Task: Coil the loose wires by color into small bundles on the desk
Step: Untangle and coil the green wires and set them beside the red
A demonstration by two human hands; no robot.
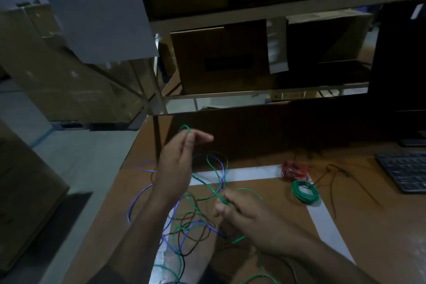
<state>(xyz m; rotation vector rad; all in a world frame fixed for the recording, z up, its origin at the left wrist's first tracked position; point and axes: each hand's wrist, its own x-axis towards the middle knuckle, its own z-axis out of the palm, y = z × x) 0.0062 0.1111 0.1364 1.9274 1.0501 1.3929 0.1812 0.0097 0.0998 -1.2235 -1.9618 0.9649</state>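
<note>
From the head camera, the task looks partly done. Two finished bundles lie on the worktop point(368, 226) to the right: a red coil point(294, 170) farther off and a green coil point(305, 192) just nearer, the two close together or perhaps touching at their edges. Right of them a thin dark wire point(334, 182) lies loose on the wood, not coiled.

The left hand point(177, 163) is raised above the far left part of the worktop. Its thumb and fingers pinch the top of a loose green wire point(207, 185), with a small loop showing above the fingertips. The right hand point(249, 217) is lower and nearer, with fingers curled round the same green wire farther along its length. The wire runs slack between the two hands and loops once on the way.

Below and between the hands sits the tangle point(184, 230) of wires not yet sorted: blue or purple strands, dark strands and more green, all crossing one another near the front edge. Some of it hangs off the edge, and how much lies below cannot be seen.

My reading is that the person is drawing out another green wire before winding it. Blue and dark wires have no bundle yet, so well over half of the work seems left. The green strand crosses a blue one, and it may snag as it is pulled.

A keyboard point(405, 170) lies at the far right, with cardboard boxes point(219, 57) on shelves behind.
</note>
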